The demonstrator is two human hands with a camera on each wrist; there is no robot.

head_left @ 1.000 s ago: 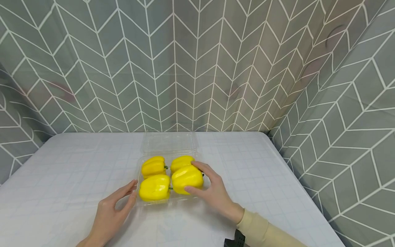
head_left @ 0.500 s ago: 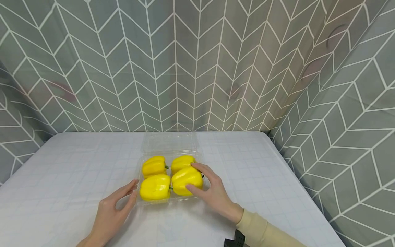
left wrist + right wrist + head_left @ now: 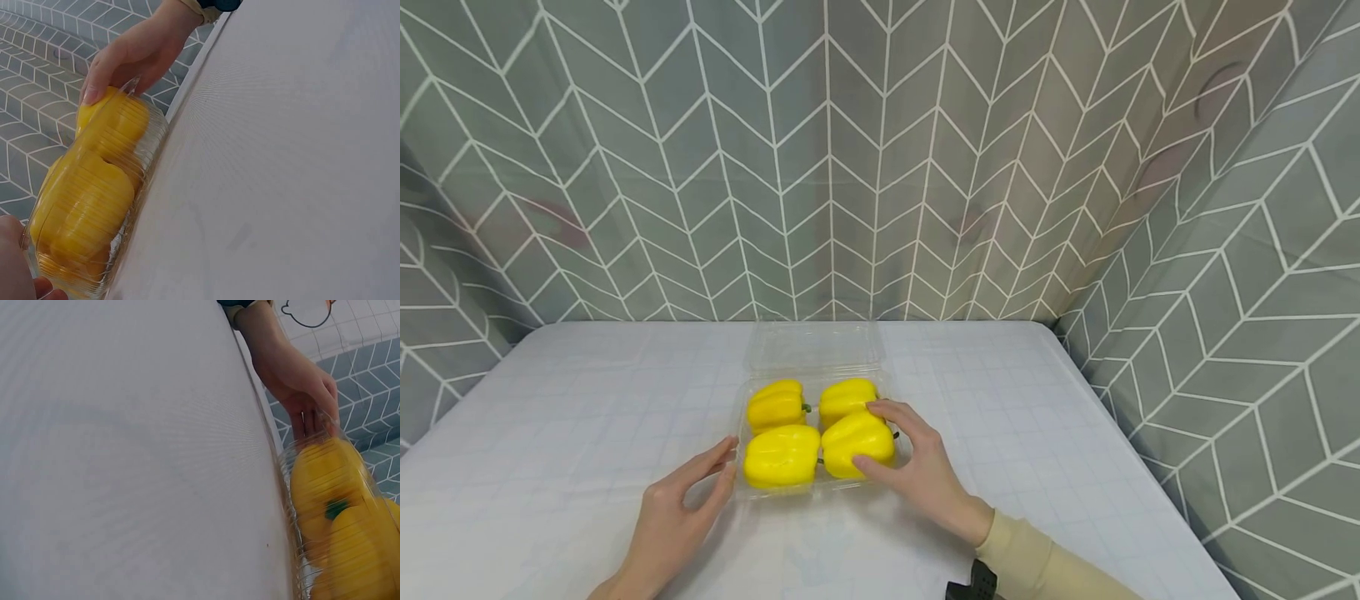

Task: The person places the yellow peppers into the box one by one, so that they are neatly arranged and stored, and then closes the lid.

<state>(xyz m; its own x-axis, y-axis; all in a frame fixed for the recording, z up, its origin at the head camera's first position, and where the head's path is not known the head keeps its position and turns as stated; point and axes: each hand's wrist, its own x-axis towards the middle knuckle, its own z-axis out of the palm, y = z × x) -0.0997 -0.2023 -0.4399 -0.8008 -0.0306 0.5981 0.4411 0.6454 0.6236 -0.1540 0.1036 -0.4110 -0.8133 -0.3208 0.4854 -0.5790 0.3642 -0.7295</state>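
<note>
A clear plastic clamshell container (image 3: 777, 494) sits on the table with several yellow bell peppers inside, in two rows. My right hand (image 3: 917, 462) holds the near-right bell pepper (image 3: 855, 444), thumb on its front and fingers over its back right side. My left hand (image 3: 673, 517) holds the container's left side, fingertips and thumb at the wall; the right wrist view shows this left hand (image 3: 300, 381) at the rim. Beside the held pepper lies the near-left bell pepper (image 3: 782, 457). Behind them are the far-left bell pepper (image 3: 775, 406) and far-right bell pepper (image 3: 844, 398), its right end partly hidden by my fingers.
The container's lid (image 3: 816, 346) lies folded back toward the table's far edge. A pale, faintly gridded cloth covers the table (image 3: 1000, 400). Grey curtains (image 3: 880, 167) with white chevron lines hang behind and to the right. A black strap piece (image 3: 972, 583) shows below my right sleeve (image 3: 1045, 558).
The near-right pepper has settled slightly lower and nearer in the container, my right hand moving with it. My left hand stays at the container's left side.
</note>
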